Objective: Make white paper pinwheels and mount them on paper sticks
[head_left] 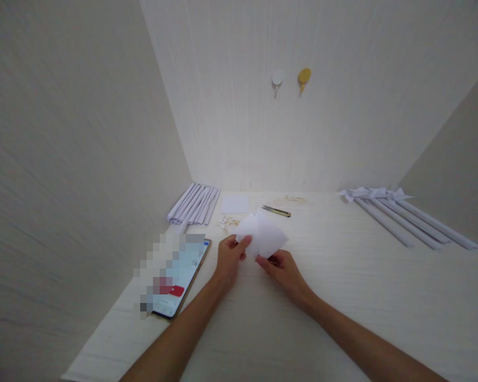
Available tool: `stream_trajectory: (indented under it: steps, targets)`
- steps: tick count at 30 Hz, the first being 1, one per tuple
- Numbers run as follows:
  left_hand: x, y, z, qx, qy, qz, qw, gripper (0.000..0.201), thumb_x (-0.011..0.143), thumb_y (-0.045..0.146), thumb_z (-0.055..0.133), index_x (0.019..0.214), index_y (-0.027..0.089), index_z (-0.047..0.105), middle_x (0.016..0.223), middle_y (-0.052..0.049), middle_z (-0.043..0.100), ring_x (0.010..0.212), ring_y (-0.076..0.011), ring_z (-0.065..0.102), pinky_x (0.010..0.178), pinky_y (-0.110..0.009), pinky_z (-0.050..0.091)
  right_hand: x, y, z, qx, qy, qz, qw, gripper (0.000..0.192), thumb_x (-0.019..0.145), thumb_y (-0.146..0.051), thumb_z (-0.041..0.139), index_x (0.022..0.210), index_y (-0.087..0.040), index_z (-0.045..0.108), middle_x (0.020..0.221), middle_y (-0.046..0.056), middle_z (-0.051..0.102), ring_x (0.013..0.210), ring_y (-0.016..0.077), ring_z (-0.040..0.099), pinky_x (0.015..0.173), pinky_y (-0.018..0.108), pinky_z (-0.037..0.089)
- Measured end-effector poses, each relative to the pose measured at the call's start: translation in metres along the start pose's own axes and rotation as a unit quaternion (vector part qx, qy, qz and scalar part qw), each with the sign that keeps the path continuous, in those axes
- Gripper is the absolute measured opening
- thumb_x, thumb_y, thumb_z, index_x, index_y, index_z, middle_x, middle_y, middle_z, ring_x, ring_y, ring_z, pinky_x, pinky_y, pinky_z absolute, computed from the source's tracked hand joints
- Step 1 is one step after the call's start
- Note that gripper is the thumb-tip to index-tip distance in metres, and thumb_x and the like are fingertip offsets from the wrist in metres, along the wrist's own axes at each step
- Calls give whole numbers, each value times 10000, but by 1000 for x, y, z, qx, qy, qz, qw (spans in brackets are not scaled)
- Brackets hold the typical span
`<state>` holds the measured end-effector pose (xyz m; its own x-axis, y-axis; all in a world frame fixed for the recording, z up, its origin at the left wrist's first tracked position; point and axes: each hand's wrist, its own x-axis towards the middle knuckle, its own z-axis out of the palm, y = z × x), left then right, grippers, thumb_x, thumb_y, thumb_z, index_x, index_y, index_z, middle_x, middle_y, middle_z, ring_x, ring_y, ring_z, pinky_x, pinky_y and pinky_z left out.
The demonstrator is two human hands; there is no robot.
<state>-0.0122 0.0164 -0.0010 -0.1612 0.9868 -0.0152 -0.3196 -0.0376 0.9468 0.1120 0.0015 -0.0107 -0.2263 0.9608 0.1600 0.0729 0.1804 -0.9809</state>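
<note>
While the left hand [230, 257] pinches a creased white paper [259, 233] just below the centre of the frame, the right hand [282, 269] grasps its lower edge; higher in the frame a utility knife [277, 211] lies on the counter [350, 297], with a phone [190, 273] at lower left.

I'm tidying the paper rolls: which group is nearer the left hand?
The packed bundle of rolls on the left, beyond the phone; the spread-out group lies farther off, past the right hand.
</note>
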Motion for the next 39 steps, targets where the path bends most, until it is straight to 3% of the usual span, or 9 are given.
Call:
stream_trajectory:
  steps: [4, 8, 13, 18, 27, 35, 39]
  targets:
    - [0, 2, -1, -36, 20, -9, 999, 263, 497, 302, 703, 528, 130, 507, 437, 55, 472, 376, -29, 377, 374, -163, 272, 0, -2, 0, 23, 15, 2, 1000, 162, 669, -309, 551, 626, -162, 497, 626, -2, 527, 548, 109, 450, 515, 239, 365]
    - [-3, 4, 1, -40, -9, -22, 999, 247, 525, 284, 690, 667, 119, 573, 587, -4, 595, 454, -64, 499, 434, -177, 377, 0, -4, -1, 62, 53, 27, 996, 234, 627, -329, 606, 692, -184, 434, 680, -25, 503, 516, 76, 428, 447, 197, 335]
    - [-5, 4, 3, -12, -47, -43, 998, 263, 539, 284, 683, 709, 101, 599, 645, -44, 636, 479, -86, 542, 465, -191, 416, 2, -3, -1, 113, 83, 45, 989, 302, 628, -345, 604, 823, -190, 433, 777, -13, 503, 524, 65, 437, 409, 178, 314]
    - [-7, 1, 2, 8, -82, -53, 995, 247, 552, 291, 675, 698, 105, 603, 636, -45, 637, 493, -95, 556, 468, -189, 422, 3, -4, -1, 118, 90, 32, 988, 255, 620, -302, 605, 800, -180, 472, 659, -28, 507, 503, 75, 415, 432, 199, 328]
    - [-6, 4, 2, -20, -96, -76, 992, 282, 565, 371, 622, 627, 99, 587, 524, -30, 582, 419, -96, 504, 371, -193, 370, 3, 0, -3, 127, 73, 35, 989, 204, 608, -318, 614, 584, -161, 485, 453, -59, 419, 411, 68, 338, 396, 214, 262]
    - [-8, 3, 4, 114, -92, -41, 988, 173, 505, 252, 677, 565, 99, 623, 520, -26, 590, 431, -85, 466, 399, -200, 359, 8, 2, -8, 214, 167, 37, 962, 227, 552, -319, 668, 651, -163, 537, 538, -40, 486, 426, 60, 356, 400, 207, 282]
    - [-10, 3, 6, 142, -67, -21, 987, 198, 494, 256, 684, 607, 102, 628, 536, -26, 597, 443, -100, 476, 402, -213, 374, 7, -1, -7, 196, 146, 40, 969, 243, 573, -355, 650, 590, -174, 488, 504, -55, 465, 417, 61, 370, 405, 204, 285]
